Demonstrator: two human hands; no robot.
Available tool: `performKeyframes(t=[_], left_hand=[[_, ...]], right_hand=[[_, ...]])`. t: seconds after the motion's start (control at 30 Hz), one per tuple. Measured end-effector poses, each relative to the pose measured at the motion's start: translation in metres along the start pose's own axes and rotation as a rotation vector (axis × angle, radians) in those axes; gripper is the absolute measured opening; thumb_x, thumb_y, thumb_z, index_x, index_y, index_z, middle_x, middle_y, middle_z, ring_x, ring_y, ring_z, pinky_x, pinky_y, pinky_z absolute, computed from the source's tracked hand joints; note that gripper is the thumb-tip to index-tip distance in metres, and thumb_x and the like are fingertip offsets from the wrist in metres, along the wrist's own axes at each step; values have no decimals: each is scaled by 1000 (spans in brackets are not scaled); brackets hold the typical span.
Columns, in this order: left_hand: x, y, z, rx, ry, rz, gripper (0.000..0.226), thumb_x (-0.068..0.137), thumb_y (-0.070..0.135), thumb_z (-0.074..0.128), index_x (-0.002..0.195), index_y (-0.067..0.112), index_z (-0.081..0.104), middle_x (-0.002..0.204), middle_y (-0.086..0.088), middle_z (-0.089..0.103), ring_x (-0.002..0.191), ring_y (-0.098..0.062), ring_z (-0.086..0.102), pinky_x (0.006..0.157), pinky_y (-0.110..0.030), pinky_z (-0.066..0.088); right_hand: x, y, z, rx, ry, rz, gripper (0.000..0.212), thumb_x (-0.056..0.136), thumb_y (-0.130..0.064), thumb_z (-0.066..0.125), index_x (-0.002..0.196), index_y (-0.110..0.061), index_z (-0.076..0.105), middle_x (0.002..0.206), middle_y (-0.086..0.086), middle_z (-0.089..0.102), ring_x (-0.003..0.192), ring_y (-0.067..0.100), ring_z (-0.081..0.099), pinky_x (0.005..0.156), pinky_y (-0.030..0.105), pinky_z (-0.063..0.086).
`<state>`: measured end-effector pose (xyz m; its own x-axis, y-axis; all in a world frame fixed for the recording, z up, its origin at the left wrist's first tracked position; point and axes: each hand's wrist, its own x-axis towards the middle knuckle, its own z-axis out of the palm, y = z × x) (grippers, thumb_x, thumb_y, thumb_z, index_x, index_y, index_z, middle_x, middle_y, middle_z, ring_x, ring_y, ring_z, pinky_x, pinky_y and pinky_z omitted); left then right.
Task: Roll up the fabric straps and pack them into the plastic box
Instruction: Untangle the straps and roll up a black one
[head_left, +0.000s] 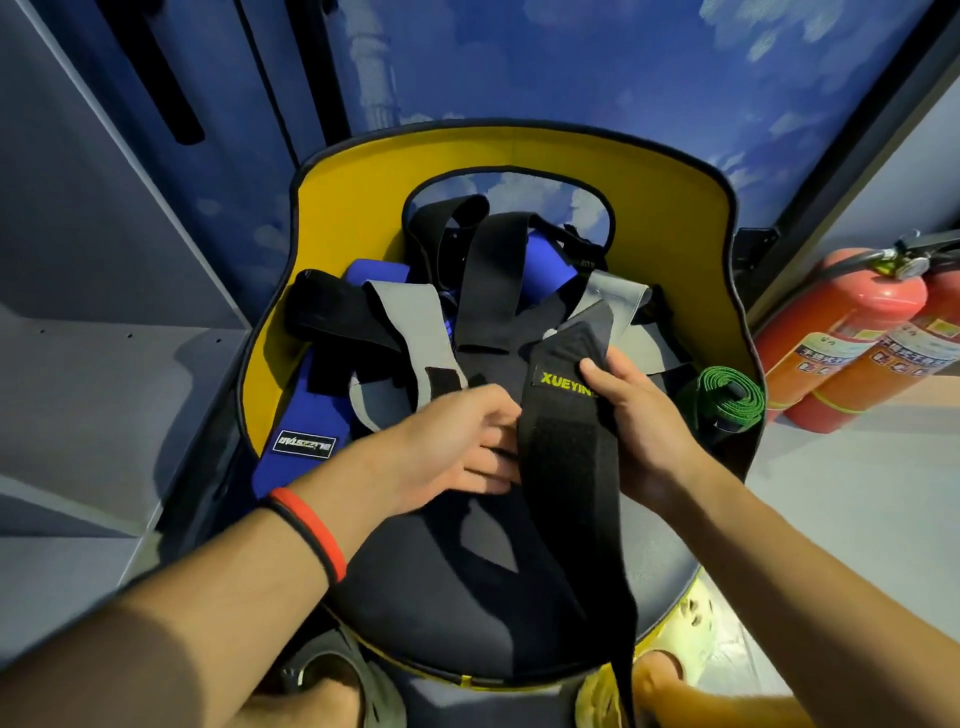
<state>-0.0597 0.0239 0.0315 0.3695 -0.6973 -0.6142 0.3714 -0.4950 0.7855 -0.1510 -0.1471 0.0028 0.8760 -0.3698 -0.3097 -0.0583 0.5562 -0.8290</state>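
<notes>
1. Two hands meet on one black strap (566, 457) labelled XUEYIN, held above the seat of a yellow-backed chair (322, 218); its tail hangs down toward the feet
2. Right hand (636, 421) pinches the upper end, thumb beside the label, fingers behind
3. Left hand (462, 441) lies against the strap's left edge; its fingertips are hidden under the fabric, so a grip cannot be confirmed
4. Loose straps lie heaped on the seat, among them a grey strap (410, 322) and a blue strap (306, 410); one green rolled strap (727, 397) sits at the seat's right edge
5. Plastic box: not in view
6. Assessment: rolling of this strap is about to start. The next move calls for a tight first fold at the top end, with tension on the hanging tail
</notes>
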Motion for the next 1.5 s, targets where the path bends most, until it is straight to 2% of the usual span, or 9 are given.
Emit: performKeyframes(t=[0.27,0.4,0.53,0.63,0.77,0.9,1.1,1.27,1.5], left_hand=[[0,3,3,128,7,221,16,103,25,58,115,22,67,78,10,71,67,-12,61,61,-25,52],[30,-12,-7,196,279,224,26,93,30,67,119,24,63,113,-19,70,106,-36,69,94,-55,57],[42,-33,-3,536,340,138,94,88,24,73,161,31,14,163,3,33,148,-21,35,120,-43,33],[45,-42,2,575,362,129,109,91,19,73,162,31,-9,170,3,13,154,-19,19,124,-39,26],[46,-45,7,381,335,113,100,93,13,69,161,41,0,167,0,24,150,-16,29,118,-40,36],[46,-44,7,237,254,25,93,93,13,70,162,33,11,130,4,57,114,-19,62,83,-29,60],[37,-44,8,436,230,50,71,94,22,68,155,31,34,144,8,51,120,-10,59,95,-26,51],[23,-29,-1,442,300,172,42,94,25,66,135,34,58,124,17,65,101,-4,66,89,-26,54],[-5,4,-59,156,712,270,12,92,10,64,92,17,74,82,0,76,68,-8,69,63,-23,52]], right_hand=[[26,-6,3,-6,64,-90,27,104,-13,52,129,-8,62,113,13,75,95,23,72,83,36,59],[37,5,-1,-73,164,-11,44,96,-9,67,137,-16,53,108,10,73,83,19,70,78,32,56],[43,29,-10,-385,194,-38,51,90,2,71,135,-18,56,126,6,67,106,16,69,83,26,57],[43,41,-15,-613,218,-16,38,90,-8,75,125,-19,66,123,0,70,108,14,67,92,31,56],[38,46,-15,-608,192,29,25,91,-18,76,115,-23,71,102,-7,71,84,5,66,67,17,51],[34,51,-25,-1190,203,-163,34,90,-15,74,122,-26,71,107,-4,57,98,18,62,86,24,47],[24,72,-40,-1716,283,-335,35,95,-35,66,126,-20,65,111,6,54,96,31,60,72,40,55],[32,71,-36,-1643,260,-433,34,94,-32,68,124,-18,66,105,5,58,94,29,59,75,41,53],[42,57,23,-1326,28,-601,29,95,-39,68,119,-23,68,101,-8,59,91,11,58,80,34,54]])
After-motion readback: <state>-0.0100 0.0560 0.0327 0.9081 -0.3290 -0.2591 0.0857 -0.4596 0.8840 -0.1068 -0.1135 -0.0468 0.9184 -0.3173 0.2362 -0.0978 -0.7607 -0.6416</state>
